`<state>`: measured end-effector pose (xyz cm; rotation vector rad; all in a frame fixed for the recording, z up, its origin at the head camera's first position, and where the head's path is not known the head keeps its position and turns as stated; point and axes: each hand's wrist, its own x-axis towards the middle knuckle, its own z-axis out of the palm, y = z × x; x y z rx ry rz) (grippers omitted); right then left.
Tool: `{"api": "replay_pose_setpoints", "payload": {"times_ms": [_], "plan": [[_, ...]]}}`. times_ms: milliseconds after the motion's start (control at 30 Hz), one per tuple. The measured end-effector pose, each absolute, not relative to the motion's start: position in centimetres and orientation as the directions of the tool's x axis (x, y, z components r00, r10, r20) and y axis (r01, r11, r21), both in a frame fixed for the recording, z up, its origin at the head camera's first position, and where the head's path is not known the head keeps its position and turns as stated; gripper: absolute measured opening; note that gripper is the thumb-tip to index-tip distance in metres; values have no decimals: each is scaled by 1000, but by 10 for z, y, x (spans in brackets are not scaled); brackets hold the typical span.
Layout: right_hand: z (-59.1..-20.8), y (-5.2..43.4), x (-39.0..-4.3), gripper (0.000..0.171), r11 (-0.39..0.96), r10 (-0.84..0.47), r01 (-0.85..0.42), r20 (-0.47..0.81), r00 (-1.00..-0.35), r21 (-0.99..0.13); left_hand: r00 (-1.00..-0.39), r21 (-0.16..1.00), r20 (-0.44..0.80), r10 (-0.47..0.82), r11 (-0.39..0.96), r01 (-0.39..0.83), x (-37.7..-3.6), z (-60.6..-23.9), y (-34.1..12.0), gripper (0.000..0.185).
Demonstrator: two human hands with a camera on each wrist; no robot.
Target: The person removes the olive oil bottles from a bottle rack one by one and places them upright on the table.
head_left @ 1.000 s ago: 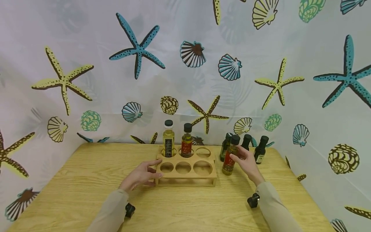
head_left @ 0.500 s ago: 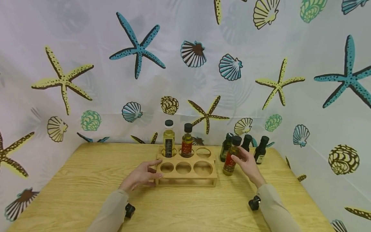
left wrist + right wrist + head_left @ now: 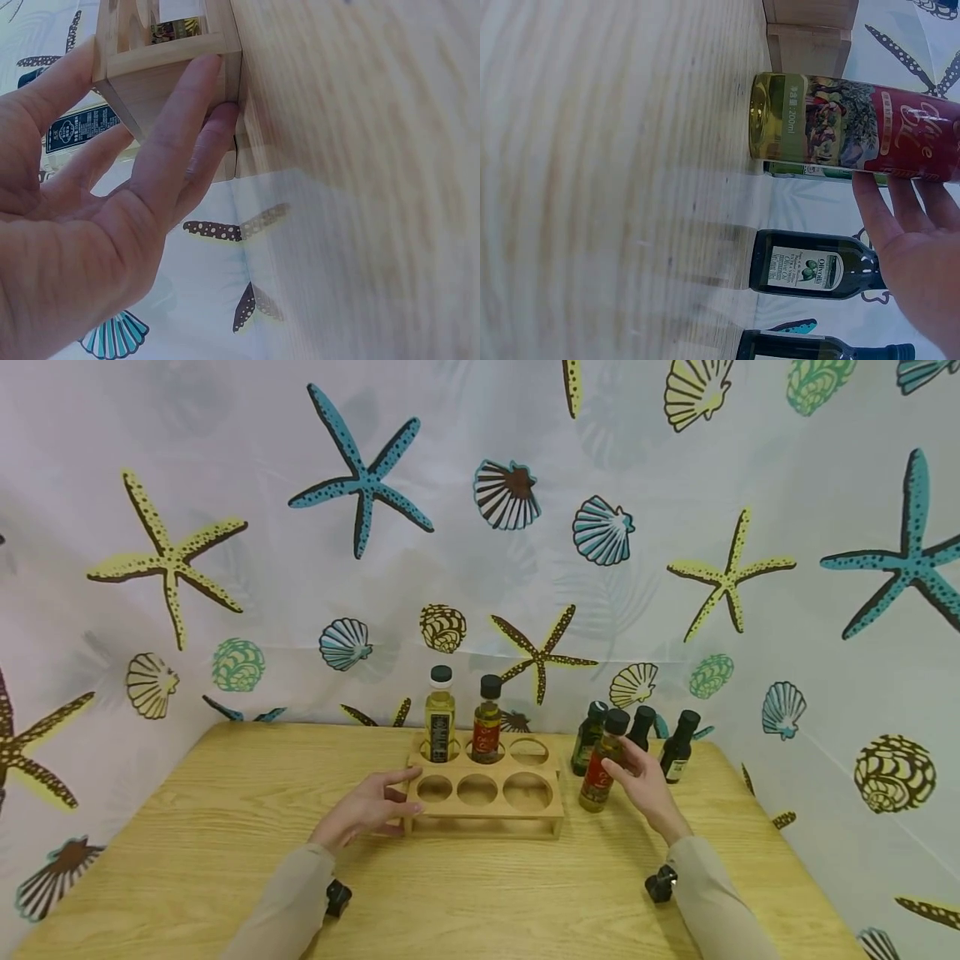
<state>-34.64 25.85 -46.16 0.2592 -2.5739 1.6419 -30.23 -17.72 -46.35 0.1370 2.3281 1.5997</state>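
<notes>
Nearest the camera, two beige sleeves reach forward over the wooden table (image 3: pixel 225 877). The left hand (image 3: pixel 365 810) lies against the left end of the wooden bottle rack (image 3: pixel 486 806), fingers straight and pressed flat on its side, thumb up at the top edge; the left wrist view shows those fingers (image 3: pixel 184 142) laid right along the rack's corner post, not curled around it. On the other side, the right hand (image 3: pixel 643 785) is on the red-labelled oil bottle (image 3: pixel 602 762), which stands upright on the table just beside the rack's right end. The right wrist view shows fingertips (image 3: pixel 870 202) touching the bottle's label, the base planted on the wood; whether the thumb closes round the far side I cannot tell.

Further back, the rack's front row of three holes stands open, and in the back row a pale yellow bottle (image 3: pixel 439 727) sits in the left hole with an amber bottle (image 3: pixel 487 732) in the middle hole next to it. Behind the right hand, three dark bottles (image 3: pixel 677 747) stand near the table's far edge. Beyond everything hangs the starfish-and-shell curtain (image 3: pixel 360 493).
</notes>
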Motion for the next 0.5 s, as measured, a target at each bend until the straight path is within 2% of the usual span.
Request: {"api": "replay_pose_setpoints", "payload": {"times_ms": [500], "plan": [[-463, 261, -344, 72, 403, -99, -206, 181, -978, -892, -952, 919, -206, 228, 379, -108, -304, -465, -174, 74]]}}
